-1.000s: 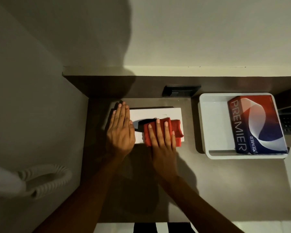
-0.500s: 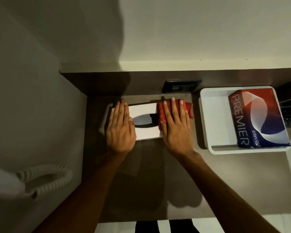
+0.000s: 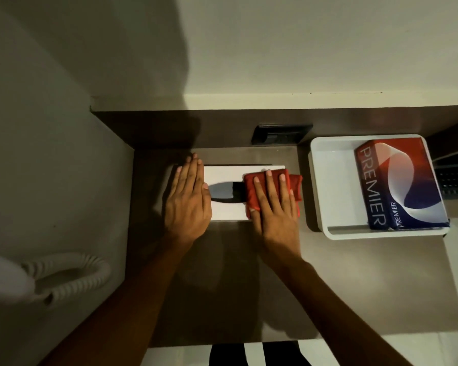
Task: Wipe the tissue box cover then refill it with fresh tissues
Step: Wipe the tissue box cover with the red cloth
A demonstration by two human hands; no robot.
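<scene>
A white tissue box cover (image 3: pixel 226 175) with a dark oval slot lies flat on the brown counter. My left hand (image 3: pixel 187 204) rests flat on its left end, fingers together, holding it down. My right hand (image 3: pixel 274 207) presses a folded red cloth (image 3: pixel 251 192) onto the cover's right end; the cloth overhangs the right edge. A red, white and blue pack of tissues (image 3: pixel 399 183) marked PREMIER lies in the right part of a white tray (image 3: pixel 328 186).
A dark wall socket (image 3: pixel 282 133) sits on the back panel behind the cover. A white coiled cord (image 3: pixel 72 276) hangs on the wall at the lower left. A dark device (image 3: pixel 455 180) lies past the tray. The counter's front edge is near my body.
My right hand slid the red cloth from the cover's middle to its far right end, then pulled it slightly towards me. My left hand stayed on the left end.
</scene>
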